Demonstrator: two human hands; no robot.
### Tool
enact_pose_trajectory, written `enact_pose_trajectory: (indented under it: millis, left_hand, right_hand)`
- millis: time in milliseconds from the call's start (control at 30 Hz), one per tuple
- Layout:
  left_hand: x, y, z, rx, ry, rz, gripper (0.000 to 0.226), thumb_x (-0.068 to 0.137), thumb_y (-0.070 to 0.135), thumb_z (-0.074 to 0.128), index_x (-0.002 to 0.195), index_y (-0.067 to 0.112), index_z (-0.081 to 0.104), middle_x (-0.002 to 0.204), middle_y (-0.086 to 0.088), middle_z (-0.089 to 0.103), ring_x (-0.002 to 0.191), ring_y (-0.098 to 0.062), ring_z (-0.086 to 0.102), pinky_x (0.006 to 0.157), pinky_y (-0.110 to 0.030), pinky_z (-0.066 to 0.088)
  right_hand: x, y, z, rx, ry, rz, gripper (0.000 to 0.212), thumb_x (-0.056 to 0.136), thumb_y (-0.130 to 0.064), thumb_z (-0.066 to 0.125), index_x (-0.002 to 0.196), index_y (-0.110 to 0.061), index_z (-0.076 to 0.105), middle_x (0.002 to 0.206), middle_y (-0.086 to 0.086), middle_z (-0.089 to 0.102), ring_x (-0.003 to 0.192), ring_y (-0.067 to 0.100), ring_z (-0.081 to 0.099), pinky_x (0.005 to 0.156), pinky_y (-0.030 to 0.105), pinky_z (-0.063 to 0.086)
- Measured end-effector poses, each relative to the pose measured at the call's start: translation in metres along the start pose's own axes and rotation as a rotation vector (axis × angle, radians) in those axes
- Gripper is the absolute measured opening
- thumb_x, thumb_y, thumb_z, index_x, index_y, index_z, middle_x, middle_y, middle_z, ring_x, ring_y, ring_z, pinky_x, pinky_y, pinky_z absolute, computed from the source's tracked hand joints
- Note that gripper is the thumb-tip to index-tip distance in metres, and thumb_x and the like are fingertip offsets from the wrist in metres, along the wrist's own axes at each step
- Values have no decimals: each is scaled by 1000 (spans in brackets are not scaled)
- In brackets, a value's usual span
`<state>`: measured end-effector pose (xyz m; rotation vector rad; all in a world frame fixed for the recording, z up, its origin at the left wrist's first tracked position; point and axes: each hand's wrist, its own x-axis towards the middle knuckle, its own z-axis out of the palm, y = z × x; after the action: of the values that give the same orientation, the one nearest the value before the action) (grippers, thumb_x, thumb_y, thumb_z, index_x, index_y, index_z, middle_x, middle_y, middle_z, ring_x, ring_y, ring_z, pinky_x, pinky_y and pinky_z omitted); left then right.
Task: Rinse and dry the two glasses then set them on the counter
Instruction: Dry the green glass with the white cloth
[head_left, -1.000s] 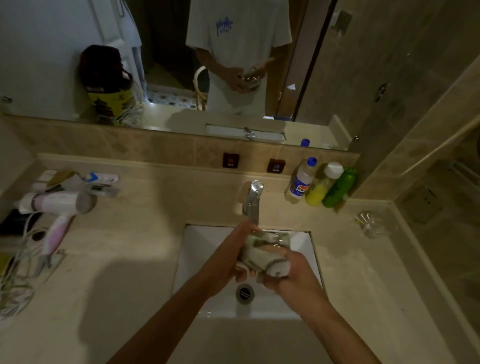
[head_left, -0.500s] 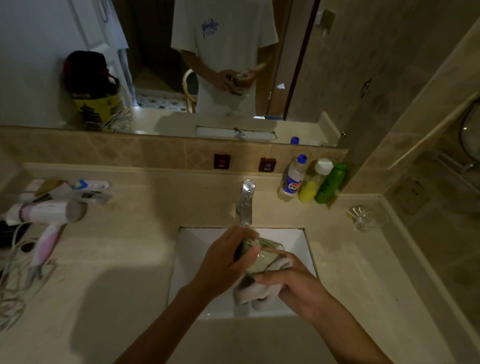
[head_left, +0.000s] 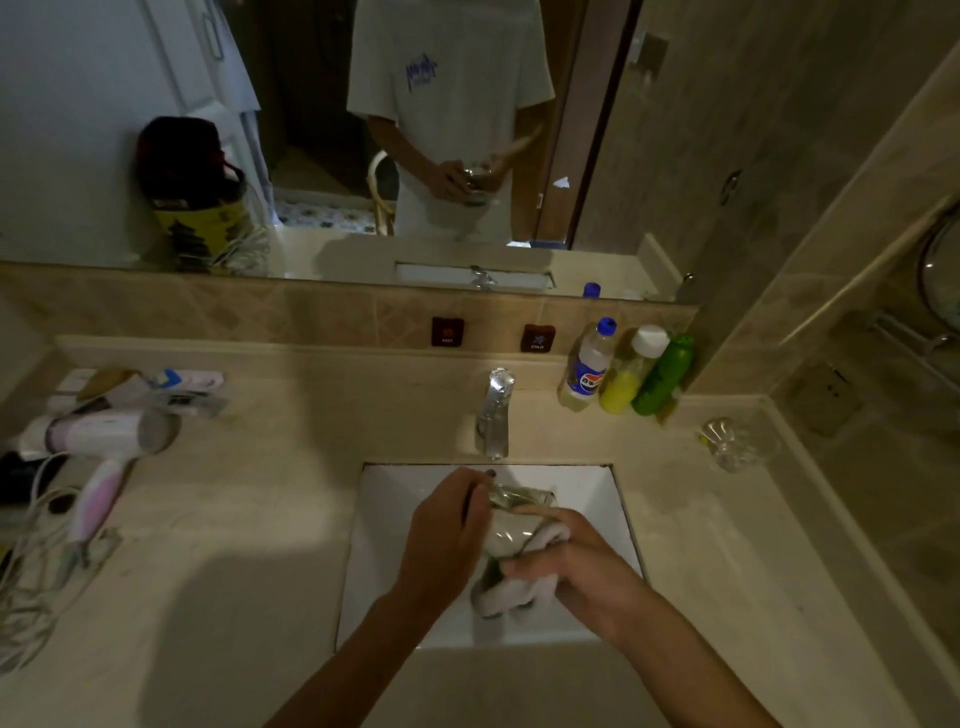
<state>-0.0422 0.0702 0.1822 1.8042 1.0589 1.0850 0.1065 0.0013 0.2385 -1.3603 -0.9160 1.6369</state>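
Left hand (head_left: 441, 535) grips glass (head_left: 511, 525) over sink (head_left: 384, 519). Right hand (head_left: 582, 566) curled round white cloth (head_left: 514, 592), pressing it on glass. Second glass (head_left: 737, 444) on table (head_left: 234, 545), far right.

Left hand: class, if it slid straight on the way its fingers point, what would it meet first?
The left hand already holds the glass over the sink. Beyond the glass, its line probably meets the tap; depth is unclear.

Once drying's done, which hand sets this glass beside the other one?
Left, probably. The left hand grips the glass; the right hand holds the cloth, though the other glass stands on the right.
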Motion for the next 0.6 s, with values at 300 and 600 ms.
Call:
enact_pose_trajectory:
  millis: [300,600]
  left_hand:
    - [13,-1,-22,-543,-435,-765,49,102,55,44,93,13,67,67,-6,63,51,-17,50,39,-21,36]
    - [2,1,-12,-320,-327,-487,34,105,42,45,96,11,55,70,-3,59,46,-7,48,41,-22,36]
  right_hand:
    - [1,12,22,-801,228,-324,45,78,8,64,113,-18,71,111,-1,69,105,12,61,88,18,47]
    - [6,1,14,-120,109,-38,26,73,3,67,98,-3,73,89,1,75,87,19,68,73,23,52]
